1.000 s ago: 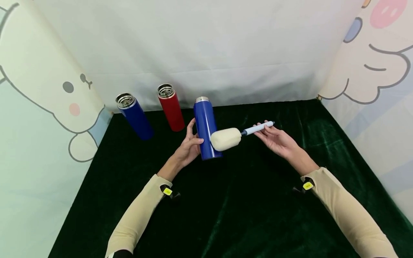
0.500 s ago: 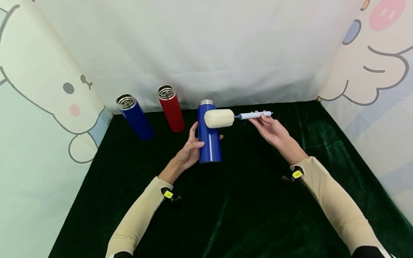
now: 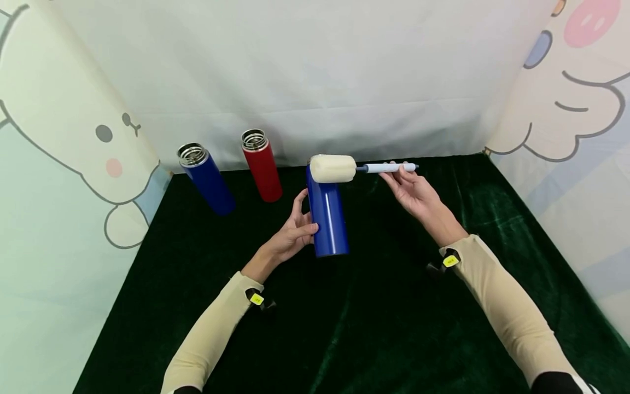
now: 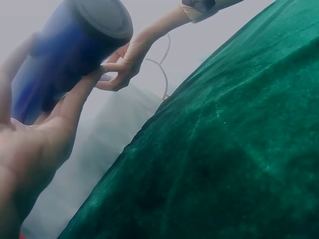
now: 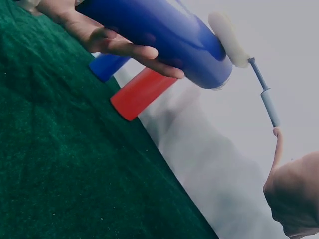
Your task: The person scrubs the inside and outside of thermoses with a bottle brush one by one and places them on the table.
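My left hand (image 3: 291,236) grips a blue bottle (image 3: 331,225) around its side, holding it up off the cloth. In the left wrist view the bottle's dark base (image 4: 105,17) faces the camera. Between thumb and fingers, my right hand (image 3: 417,198) holds a sponge bottle brush (image 3: 333,169) by its pale handle. The cream sponge head lies across the bottle's upper end in the head view and hides most of its mouth. From the right wrist view, the sponge (image 5: 228,40) is alongside the bottle's top end; whether they touch I cannot tell.
Behind and to the left, a second blue bottle (image 3: 210,186) and a red bottle (image 3: 263,172) stand uncapped near the back edge. Dark green velvet cloth (image 3: 394,317) covers the table. White and cartoon-printed sheets (image 3: 315,65) enclose the back and sides.
The brush has risen and shifted slightly left, its head passing from the bottle's lower side to its top end. The gripped blue bottle has moved a little right and down.
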The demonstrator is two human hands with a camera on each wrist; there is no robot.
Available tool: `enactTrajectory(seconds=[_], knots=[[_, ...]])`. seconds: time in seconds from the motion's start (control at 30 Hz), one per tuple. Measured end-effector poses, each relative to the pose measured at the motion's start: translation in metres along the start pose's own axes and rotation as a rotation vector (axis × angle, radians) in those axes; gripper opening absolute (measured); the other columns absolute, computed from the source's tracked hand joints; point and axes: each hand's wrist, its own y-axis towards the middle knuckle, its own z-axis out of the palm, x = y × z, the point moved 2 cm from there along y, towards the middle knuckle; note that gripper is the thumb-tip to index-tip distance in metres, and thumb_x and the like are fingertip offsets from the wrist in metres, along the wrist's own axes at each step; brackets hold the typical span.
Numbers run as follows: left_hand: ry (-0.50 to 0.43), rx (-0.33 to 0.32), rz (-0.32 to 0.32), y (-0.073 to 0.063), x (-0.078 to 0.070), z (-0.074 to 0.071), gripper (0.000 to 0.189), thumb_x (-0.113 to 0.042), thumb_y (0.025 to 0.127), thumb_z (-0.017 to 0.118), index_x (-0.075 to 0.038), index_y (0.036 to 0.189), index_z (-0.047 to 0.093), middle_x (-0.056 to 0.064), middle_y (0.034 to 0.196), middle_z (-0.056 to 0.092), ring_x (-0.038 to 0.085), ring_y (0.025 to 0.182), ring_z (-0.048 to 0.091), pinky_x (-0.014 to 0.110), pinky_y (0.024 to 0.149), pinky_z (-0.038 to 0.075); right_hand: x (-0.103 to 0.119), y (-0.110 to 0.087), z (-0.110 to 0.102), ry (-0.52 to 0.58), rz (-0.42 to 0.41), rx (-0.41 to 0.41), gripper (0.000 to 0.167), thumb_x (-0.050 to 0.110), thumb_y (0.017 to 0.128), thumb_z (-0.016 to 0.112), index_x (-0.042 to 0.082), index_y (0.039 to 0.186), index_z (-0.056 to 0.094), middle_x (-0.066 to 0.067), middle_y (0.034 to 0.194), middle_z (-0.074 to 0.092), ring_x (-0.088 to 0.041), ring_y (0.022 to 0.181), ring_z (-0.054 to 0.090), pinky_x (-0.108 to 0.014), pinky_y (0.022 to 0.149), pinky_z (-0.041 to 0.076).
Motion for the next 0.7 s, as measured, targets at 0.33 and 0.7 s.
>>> enactTrajectory(seconds=[0.33, 0.7], knots=[[-0.020, 0.006, 0.016, -0.002, -0.002, 0.002, 0.131, -0.035, 0.069, 0.095, -0.045, 0.156, -0.002, 0.017, 0.157, 0.024, 0.028, 0.129, 0.051, 0.038, 0.096, 0.056, 0.005, -0.005, -0.001, 0.032, 0.015, 0.073, 0.024, -0.003, 0.102, 0.052, 0.014, 0.118, 0.051, -0.014, 0.128, 0.058, -0.026, 0.135, 0.056, -0.044, 0.118, 0.043], [-0.083, 0.006, 0.029, -0.005, -0.005, 0.001, 0.110, -0.014, 0.085, 0.072, -0.042, 0.159, -0.005, 0.016, 0.158, 0.023, 0.025, 0.125, 0.056, 0.038, 0.094, 0.058, 0.006, -0.022, -0.024, -0.072, 0.124, 0.101, 0.032, 0.000, 0.105, 0.048, 0.023, 0.127, 0.046, -0.009, 0.135, 0.051, -0.030, 0.133, 0.057, -0.045, 0.117, 0.044]])
